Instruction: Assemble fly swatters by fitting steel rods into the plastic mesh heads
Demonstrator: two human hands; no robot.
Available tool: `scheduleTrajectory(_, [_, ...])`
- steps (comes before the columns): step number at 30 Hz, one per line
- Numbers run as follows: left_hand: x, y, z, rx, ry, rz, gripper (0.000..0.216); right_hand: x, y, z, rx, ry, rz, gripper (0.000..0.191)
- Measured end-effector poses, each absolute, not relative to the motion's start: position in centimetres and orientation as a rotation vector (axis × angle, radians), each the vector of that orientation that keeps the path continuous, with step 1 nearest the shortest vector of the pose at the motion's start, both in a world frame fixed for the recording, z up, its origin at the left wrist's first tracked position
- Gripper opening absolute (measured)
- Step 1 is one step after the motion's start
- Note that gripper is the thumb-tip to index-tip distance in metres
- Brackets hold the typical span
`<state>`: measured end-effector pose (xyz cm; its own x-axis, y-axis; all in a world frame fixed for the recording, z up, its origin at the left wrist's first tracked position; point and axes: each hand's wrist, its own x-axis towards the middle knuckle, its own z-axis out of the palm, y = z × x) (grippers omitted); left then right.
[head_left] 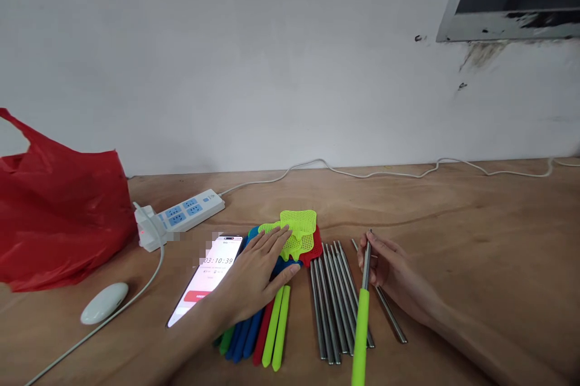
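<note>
My left hand (pixel 258 271) lies flat with fingers stretched over a pile of mesh fly swatter heads. Yellow-green heads (pixel 302 223) are on top, with a red head (pixel 315 252) and blue ones partly covered. My right hand (pixel 387 265) pinches the metal rod of a fly swatter handle (pixel 361 337) near its upper end. Its yellow-green grip points toward me and runs out of the bottom of the view. Under it several bare metal rods (pixel 333 307) lie side by side, and a separate rod (pixel 392 316) rests beneath my right hand.
Yellow-green grips (pixel 281 331), a red grip (pixel 264 337) and blue and green ones lie below my left hand. A lit phone (pixel 203 283), a white power strip (pixel 194 211), a white oval case (pixel 105 303) and a red plastic bag (pixel 63 217) are left. A cable (pixel 371 175) runs along the wall.
</note>
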<state>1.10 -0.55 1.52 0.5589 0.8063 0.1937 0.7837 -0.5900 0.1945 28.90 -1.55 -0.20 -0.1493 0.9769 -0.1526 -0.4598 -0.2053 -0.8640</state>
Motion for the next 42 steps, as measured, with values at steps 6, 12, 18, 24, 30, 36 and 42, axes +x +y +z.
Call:
scheduleTrajectory(6, [1.7,1.1,2.0,2.744,1.268,0.37,0.05,29.1,-1.6,-0.3,-0.905,-0.749,1.642,0.033])
scheduleTrajectory(12, [2.3,0.1,2.6,2.729,1.239,0.57,0.03,29.0,-1.6,-0.5,-0.889,-0.799,1.64,0.031])
scheduleTrajectory(18, [2.2,0.9,1.7,2.688,1.312,0.455,0.039,29.0,-1.1,-0.4,-0.886,-0.899,1.682,0.042])
scheduleTrajectory(24, [2.8,0.9,1.6,2.626,1.359,0.513,0.033,29.2,-0.6,-0.7,-0.987,-1.033,1.777,0.05])
scheduleTrajectory(30, [3.2,1.2,1.5,2.594,1.373,0.541,0.035,29.1,-0.8,-0.7,-1.046,-1.143,1.8,0.053])
scheduleTrajectory(36, [3.4,1.2,1.8,2.627,1.324,0.568,0.039,29.2,-1.6,-0.2,-1.048,-1.069,1.753,0.045])
scheduleTrajectory(42, [3.1,0.6,2.4,2.515,1.286,0.858,0.035,29.3,-1.8,-0.7,-1.058,-1.215,1.751,0.047])
